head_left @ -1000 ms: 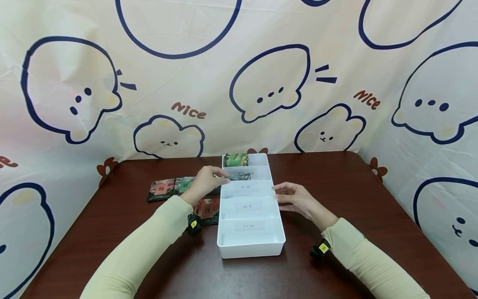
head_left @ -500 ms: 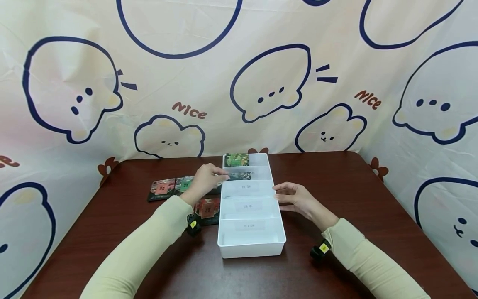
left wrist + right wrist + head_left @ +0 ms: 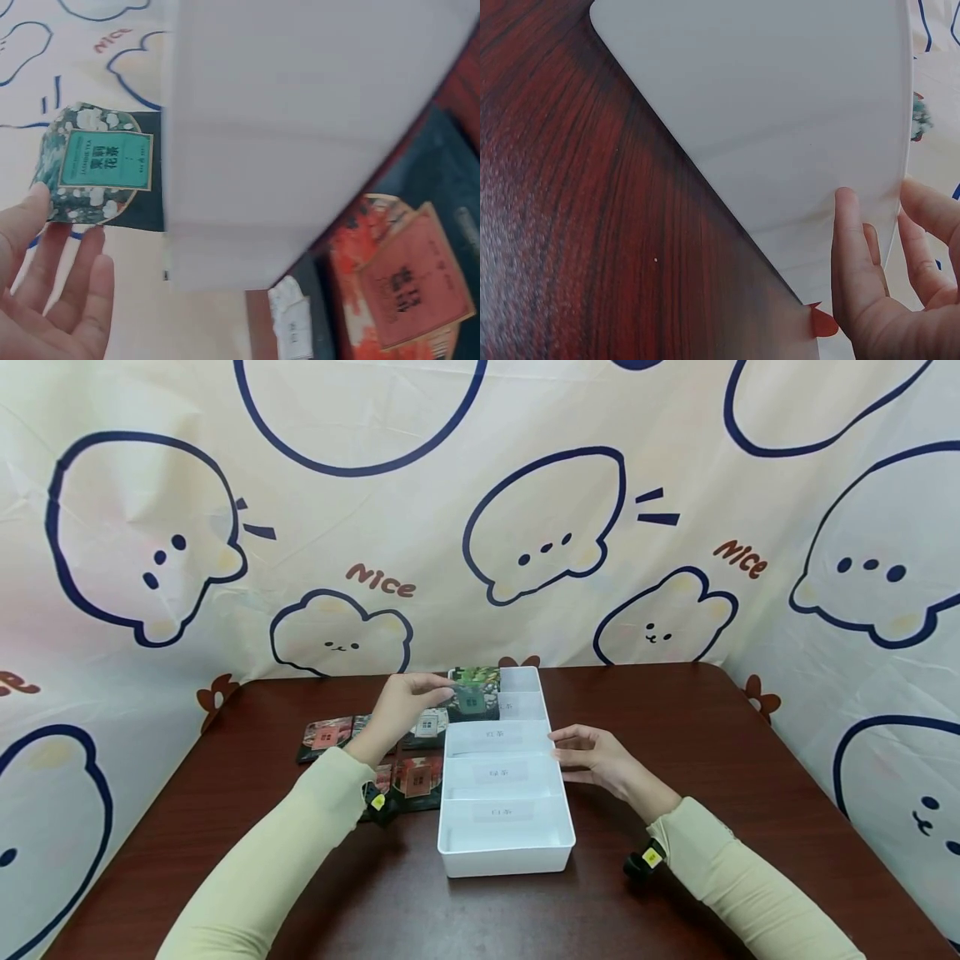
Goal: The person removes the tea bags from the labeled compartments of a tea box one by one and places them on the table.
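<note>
My left hand (image 3: pixel 408 703) pinches a tea bag packet (image 3: pixel 106 166) at its edge between thumb and fingers. The packet is dark green with a white-flower print and a teal "Jasmine Tea" label. It stands over the second compartment from the far end of the white divided box (image 3: pixel 504 860), its lower edge hidden by the box wall in the left wrist view. Behind it, a packet with a bright green print (image 3: pixel 474 673) sits in the farthest compartment. My right hand (image 3: pixel 596 762) rests its fingertips on the box's right side, thumb and fingers near the rim.
Several dark tea packets lie on the brown table (image 3: pixel 675 735) left of the box, among them a red-labelled packet (image 3: pixel 324 737), a white-labelled packet (image 3: pixel 427 725) and another red-labelled packet (image 3: pixel 418 778). Paper labels mark the box's compartments. A printed curtain (image 3: pixel 420 527) hangs behind the table.
My left hand has risen slightly from the second compartment, lifting the jasmine packet so its label shows. My right hand keeps its place on the box.
</note>
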`<state>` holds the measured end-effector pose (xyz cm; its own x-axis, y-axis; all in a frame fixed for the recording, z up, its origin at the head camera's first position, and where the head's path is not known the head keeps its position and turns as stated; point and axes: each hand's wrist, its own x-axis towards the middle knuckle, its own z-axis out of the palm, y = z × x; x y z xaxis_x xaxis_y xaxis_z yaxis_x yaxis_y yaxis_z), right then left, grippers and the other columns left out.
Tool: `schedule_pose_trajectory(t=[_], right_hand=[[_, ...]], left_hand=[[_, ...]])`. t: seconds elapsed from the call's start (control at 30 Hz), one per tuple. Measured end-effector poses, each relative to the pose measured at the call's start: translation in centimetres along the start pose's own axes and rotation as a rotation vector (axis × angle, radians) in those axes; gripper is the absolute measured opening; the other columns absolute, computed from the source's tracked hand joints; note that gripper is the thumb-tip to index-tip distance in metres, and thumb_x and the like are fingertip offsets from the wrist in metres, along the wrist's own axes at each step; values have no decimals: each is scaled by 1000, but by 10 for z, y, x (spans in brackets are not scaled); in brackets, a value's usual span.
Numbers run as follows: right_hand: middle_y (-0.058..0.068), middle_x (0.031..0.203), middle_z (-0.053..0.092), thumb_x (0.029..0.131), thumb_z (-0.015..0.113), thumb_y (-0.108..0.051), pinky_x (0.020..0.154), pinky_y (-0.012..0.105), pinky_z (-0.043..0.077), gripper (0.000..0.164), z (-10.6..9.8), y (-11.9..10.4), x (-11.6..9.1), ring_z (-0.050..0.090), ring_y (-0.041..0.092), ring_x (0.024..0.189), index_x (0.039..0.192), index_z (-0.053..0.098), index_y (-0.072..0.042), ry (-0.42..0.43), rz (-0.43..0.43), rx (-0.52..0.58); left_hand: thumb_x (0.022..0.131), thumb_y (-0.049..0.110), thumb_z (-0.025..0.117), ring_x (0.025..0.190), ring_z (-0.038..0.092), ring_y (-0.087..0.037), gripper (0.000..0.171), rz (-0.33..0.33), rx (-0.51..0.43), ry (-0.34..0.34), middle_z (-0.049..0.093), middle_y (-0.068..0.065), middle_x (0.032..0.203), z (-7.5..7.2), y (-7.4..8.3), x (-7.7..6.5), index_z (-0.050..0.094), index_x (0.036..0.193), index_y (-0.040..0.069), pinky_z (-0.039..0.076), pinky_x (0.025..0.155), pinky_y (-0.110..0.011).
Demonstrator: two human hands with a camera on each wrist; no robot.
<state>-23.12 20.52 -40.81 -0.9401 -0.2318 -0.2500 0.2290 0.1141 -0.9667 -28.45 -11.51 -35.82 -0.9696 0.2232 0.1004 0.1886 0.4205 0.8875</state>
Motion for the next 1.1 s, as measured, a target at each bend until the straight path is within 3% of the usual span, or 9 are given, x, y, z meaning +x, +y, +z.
schedule_pose_trajectory(t=[0.13, 0.37, 0.53, 0.77, 1.1], right_hand=[[13, 116, 58, 87, 72, -11, 85, 42, 57, 44, 0, 0, 0, 67, 17, 91, 127, 57, 0, -1, 0, -2], [13, 116, 59, 87, 72, -11, 85, 42, 57, 45, 1, 0, 1, 67, 18, 91, 128, 56, 0, -6, -1, -9], [15, 118, 57, 87, 72, -10, 85, 42, 57, 45, 2, -1, 1, 67, 18, 91, 128, 56, 1, 1, 3, -8], [15, 118, 57, 87, 72, -9, 83, 41, 58, 43, 3, -2, -1, 67, 18, 90, 126, 58, -1, 6, 8, -2], [12, 115, 58, 87, 72, -11, 86, 44, 56, 42, 2, -1, -1, 67, 18, 90, 126, 58, -2, 2, 1, -21]], left_hand=[[93, 32, 65, 105, 67, -21, 27, 50, -62, 49, 66, -5, 125, -8, 7, -2, 71, 114, 16, 52, 94, -43], [93, 25, 66, 84, 69, -15, 31, 125, -188, 108, 70, -8, 106, -21, 12, -4, 67, 120, 9, 59, 77, -32], [93, 25, 66, 80, 67, -12, 33, 110, -218, 116, 69, 0, 100, -31, 12, -9, 65, 122, 10, 59, 71, -28], [94, 25, 65, 81, 65, -10, 35, 63, -193, 123, 67, -6, 119, -48, 6, -18, 64, 124, 8, 59, 69, -27], [93, 28, 66, 74, 63, -6, 41, 29, -190, 133, 69, 15, 97, -78, -6, -36, 62, 125, 3, 59, 68, -27]])
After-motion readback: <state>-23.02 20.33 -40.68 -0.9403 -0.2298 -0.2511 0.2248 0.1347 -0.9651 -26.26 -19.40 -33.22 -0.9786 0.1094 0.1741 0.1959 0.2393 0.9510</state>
